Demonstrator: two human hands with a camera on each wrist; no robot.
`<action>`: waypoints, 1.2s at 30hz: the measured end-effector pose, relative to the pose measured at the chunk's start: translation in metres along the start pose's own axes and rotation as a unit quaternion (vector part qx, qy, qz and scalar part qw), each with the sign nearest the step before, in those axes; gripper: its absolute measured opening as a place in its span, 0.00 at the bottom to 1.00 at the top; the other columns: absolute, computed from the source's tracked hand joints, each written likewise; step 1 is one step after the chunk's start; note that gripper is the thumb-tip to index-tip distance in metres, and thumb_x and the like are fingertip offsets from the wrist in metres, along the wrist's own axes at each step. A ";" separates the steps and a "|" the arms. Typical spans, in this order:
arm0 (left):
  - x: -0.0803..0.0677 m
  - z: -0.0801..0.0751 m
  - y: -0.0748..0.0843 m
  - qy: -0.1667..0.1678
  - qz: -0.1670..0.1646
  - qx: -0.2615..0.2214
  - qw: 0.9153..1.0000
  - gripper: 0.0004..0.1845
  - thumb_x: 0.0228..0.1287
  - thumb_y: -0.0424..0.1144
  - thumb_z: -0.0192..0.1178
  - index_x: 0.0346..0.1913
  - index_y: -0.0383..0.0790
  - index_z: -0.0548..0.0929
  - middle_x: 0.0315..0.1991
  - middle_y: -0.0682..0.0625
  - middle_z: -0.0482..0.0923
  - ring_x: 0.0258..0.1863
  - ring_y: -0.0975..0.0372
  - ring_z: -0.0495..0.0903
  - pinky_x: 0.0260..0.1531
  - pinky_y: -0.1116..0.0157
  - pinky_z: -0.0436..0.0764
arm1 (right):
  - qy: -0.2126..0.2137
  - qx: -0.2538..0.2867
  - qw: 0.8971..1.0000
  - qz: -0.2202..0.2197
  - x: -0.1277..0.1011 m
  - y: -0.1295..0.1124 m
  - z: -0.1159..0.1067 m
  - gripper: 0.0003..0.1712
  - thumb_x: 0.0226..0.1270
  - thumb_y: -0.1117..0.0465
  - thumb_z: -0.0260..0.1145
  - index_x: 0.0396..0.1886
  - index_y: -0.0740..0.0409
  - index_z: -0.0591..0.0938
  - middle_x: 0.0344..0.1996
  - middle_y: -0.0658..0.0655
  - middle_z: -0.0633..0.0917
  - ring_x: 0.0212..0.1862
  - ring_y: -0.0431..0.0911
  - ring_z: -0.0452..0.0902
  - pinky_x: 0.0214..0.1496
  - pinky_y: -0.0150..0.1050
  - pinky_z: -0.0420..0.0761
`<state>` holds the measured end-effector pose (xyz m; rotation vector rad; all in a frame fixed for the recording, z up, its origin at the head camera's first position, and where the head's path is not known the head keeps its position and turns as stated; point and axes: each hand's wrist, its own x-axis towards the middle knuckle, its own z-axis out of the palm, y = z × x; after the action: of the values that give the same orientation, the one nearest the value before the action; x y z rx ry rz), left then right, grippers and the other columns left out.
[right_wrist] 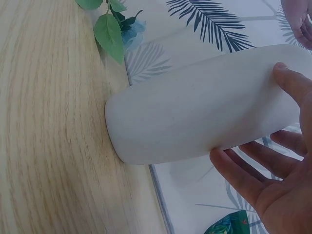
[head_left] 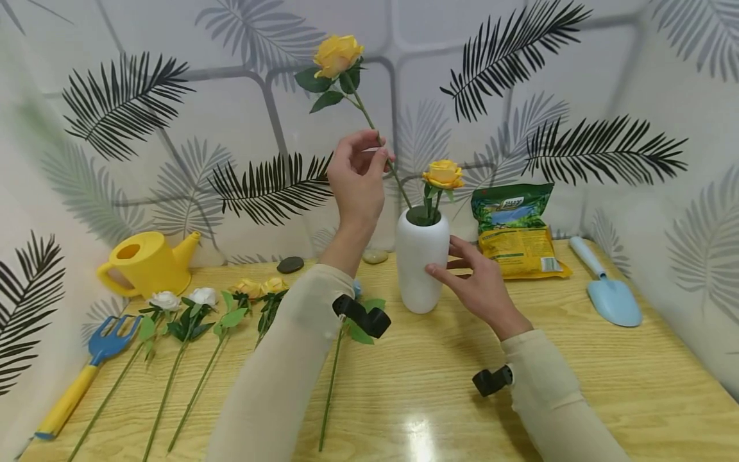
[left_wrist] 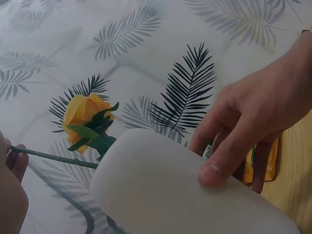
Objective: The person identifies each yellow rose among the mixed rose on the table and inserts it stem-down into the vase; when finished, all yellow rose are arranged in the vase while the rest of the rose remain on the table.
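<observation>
Left hand point(head_left: 358, 172): I have its fingers pinching the stem of the held rose point(head_left: 339, 58).
Held rose: above the white vase point(head_left: 420, 273), stem reaching the mouth.
Right hand point(head_left: 480, 282): I hold the vase with it.
Vase: upright on the desk point(head_left: 444, 378), second rose point(head_left: 443, 174) inside.

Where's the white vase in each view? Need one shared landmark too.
Head: white vase just right of centre, upright on the table.
Left wrist: white vase along the bottom, slanting down to the lower right, partly cut off by the bottom edge.
Right wrist: white vase across the middle, base towards the left, upper end at the right edge.
Shared landmark: the right hand holding the vase's side, visible in all three.
</observation>
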<state>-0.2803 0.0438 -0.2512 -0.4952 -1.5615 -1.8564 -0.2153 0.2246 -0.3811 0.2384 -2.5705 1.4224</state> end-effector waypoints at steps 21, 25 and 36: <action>-0.031 -0.007 -0.035 -0.091 -0.053 0.061 0.993 0.13 0.67 0.24 0.62 0.53 0.27 0.78 0.43 0.35 0.83 0.35 0.51 0.84 0.35 0.75 0.82 | -0.005 -0.002 1.000 0.000 0.001 0.000 0.000 0.44 0.66 0.43 0.70 0.77 0.49 0.65 0.67 0.62 0.78 0.60 0.62 0.80 0.56 0.58 0.83; -0.033 -0.008 -0.039 -0.095 -0.041 0.073 0.992 0.13 0.67 0.25 0.62 0.53 0.27 0.78 0.42 0.35 0.83 0.35 0.52 0.84 0.36 0.76 0.80 | -0.006 -0.001 1.000 0.004 0.001 0.000 0.000 0.44 0.66 0.42 0.70 0.77 0.49 0.65 0.67 0.62 0.78 0.60 0.62 0.80 0.56 0.58 0.83; -0.036 -0.011 -0.040 -0.118 -0.013 0.129 0.984 0.15 0.67 0.26 0.63 0.55 0.30 0.79 0.43 0.37 0.86 0.39 0.51 0.86 0.38 0.74 0.81 | -0.003 -0.003 1.000 0.010 0.000 -0.001 -0.001 0.44 0.66 0.41 0.69 0.77 0.49 0.65 0.67 0.62 0.78 0.61 0.62 0.80 0.56 0.58 0.84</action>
<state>-0.2814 0.0451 -0.3060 -0.5937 -1.9425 -1.6274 -0.2153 0.2247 -0.3802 0.2170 -2.5886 1.4237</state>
